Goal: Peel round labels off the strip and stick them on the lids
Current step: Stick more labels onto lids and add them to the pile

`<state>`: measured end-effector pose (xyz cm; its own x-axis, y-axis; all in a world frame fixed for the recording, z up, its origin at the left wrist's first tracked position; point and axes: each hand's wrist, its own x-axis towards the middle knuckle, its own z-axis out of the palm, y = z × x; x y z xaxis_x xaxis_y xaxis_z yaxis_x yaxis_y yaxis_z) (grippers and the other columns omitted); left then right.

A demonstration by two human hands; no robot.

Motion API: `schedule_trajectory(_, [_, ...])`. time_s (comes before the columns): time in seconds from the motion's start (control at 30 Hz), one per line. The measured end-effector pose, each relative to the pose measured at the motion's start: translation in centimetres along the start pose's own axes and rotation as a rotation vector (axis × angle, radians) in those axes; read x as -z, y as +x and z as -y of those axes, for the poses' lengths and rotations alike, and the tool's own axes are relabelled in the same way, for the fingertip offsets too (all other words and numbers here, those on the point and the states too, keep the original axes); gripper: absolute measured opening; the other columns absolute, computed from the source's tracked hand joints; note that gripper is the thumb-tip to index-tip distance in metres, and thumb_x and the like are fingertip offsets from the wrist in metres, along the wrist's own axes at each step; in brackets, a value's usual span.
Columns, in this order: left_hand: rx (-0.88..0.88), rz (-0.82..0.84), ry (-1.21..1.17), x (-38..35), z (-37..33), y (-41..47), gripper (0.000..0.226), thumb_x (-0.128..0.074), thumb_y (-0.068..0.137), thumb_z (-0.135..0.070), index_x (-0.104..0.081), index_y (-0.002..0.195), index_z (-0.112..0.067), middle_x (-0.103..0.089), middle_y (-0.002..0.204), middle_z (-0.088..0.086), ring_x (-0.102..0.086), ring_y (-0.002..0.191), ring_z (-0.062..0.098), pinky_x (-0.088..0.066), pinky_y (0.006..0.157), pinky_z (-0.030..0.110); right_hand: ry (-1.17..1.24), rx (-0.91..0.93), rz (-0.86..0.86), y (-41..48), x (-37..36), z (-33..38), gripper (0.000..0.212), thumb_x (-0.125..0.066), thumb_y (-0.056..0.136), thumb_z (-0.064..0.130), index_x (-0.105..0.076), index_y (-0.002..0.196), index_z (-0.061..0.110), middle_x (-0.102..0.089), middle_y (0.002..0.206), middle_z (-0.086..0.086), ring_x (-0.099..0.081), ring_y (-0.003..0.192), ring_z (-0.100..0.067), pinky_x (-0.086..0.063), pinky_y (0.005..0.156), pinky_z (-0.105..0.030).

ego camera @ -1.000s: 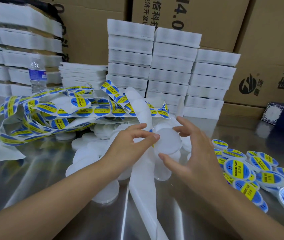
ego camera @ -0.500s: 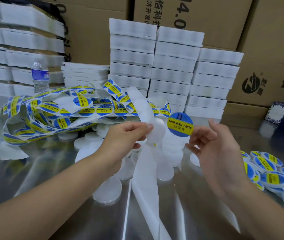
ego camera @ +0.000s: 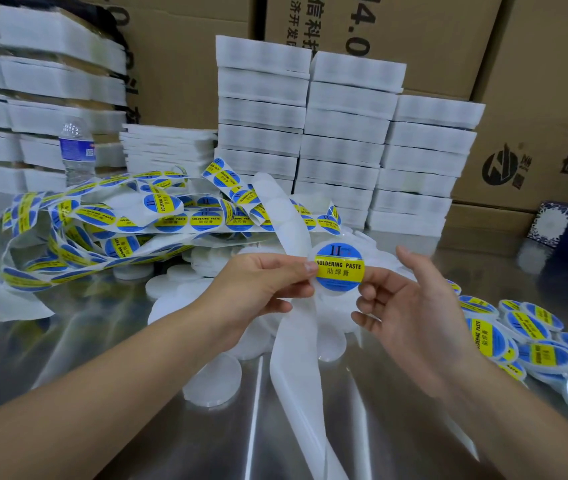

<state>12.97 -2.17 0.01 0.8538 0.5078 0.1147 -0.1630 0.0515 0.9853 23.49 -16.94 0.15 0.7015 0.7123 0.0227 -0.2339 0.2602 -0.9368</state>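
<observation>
The round label (ego camera: 339, 271) is held above the desk (ego camera: 102, 341). The right hand (ego camera: 414, 306) pinches its right edge. The left hand (ego camera: 261, 289) pinches the strip (ego camera: 296, 341), thumb touching the label's left edge. The label hides anything behind it. The strip's lower end is cut off.

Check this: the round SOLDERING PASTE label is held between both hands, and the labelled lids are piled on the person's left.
Wrong side. The head view shows the labelled lids piled on the person's right, past the right hand. The rest stands: the round label reads SOLDERING PASTE and is held between the left hand and the right.
</observation>
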Motion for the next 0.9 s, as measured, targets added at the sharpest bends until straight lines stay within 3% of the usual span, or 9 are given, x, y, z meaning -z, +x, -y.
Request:
schedule_trajectory(0.33, [-0.002, 0.003, 0.031, 0.12, 0.10, 0.14, 0.007, -0.070, 0.081, -0.023, -0.075, 0.077, -0.019, -0.072, 0.069, -0.001, -0.066, 0.062, 0.002, -0.045, 0.045, 0.013, -0.018, -0.014, -0.001, 0.11, -0.02, -0.11, 0.055, -0.040, 0.089, 0.046, -0.073, 0.059, 0.014, -0.048, 0.059, 0.000, -0.044, 0.055, -0.013, -0.040, 0.066, -0.031])
schedule_trajectory(0.63, [-0.106, -0.031, 0.143, -0.02, -0.03, 0.18, 0.017, -0.063, 0.088, -0.021, -0.071, 0.074, -0.023, -0.069, 0.066, -0.011, -0.061, 0.060, -0.004, -0.042, 0.051, 0.009, -0.107, 0.042, -0.044, 0.21, 0.23, -0.05, 0.057, -0.038, 0.091, 0.047, -0.078, 0.082, 0.007, -0.049, 0.056, 0.001, -0.044, 0.056, -0.012, -0.041, 0.066, -0.029])
schedule_trajectory(0.8, [-0.138, -0.097, 0.190, -0.28, -0.01, 0.04, 0.019, -0.063, 0.088, -0.021, -0.070, 0.071, -0.024, -0.066, 0.060, -0.014, -0.058, 0.056, -0.005, -0.038, 0.047, 0.009, -0.389, 0.136, -0.236, 0.03, 0.20, -0.11, 0.057, -0.034, 0.095, 0.043, -0.078, 0.069, 0.017, -0.053, 0.051, 0.003, -0.042, 0.057, -0.015, -0.040, 0.065, -0.028])
schedule_trajectory(0.9, [-0.168, -0.123, 0.151, -0.05, -0.64, 0.05, 0.016, -0.062, 0.089, -0.020, -0.070, 0.075, -0.020, -0.066, 0.061, -0.013, -0.056, 0.054, -0.005, -0.037, 0.045, 0.009, -0.491, 0.229, -0.317, 0.08, 0.54, 0.17, 0.057, -0.034, 0.096, 0.038, -0.077, 0.063, 0.022, -0.053, 0.049, 0.007, -0.040, 0.047, -0.008, -0.037, 0.058, -0.026])
